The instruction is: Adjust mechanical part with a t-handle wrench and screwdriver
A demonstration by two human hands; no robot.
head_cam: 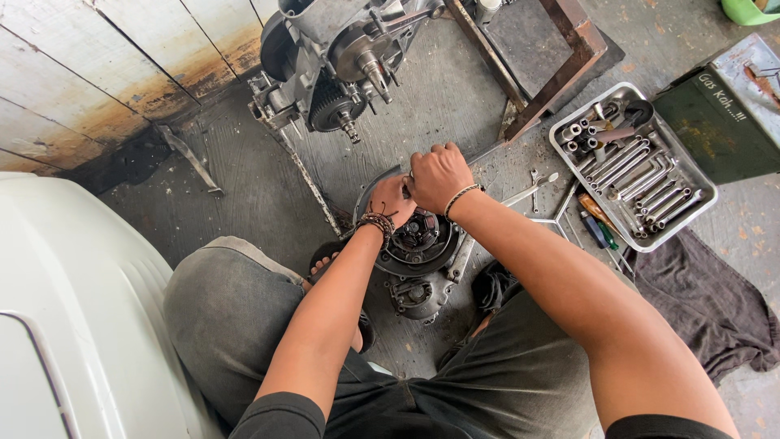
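Note:
A round grey engine cover with a black coil stator [418,240] lies on the concrete floor between my feet. My left hand [392,200] grips its upper rim, a beaded bracelet on the wrist. My right hand [439,175] is fisted just above and beside the left, closed around a tool whose tip is hidden by the fingers. A smaller dark cover part [416,297] lies just below the round cover.
A stripped engine block [341,61] with bare shafts stands ahead. To the right are a metal tray of wrenches and sockets [700,193], loose wrenches and screwdrivers [597,223], a dark rag [707,301], a green box [723,122] and a rusty frame [561,73]. White panel [73,325] at left.

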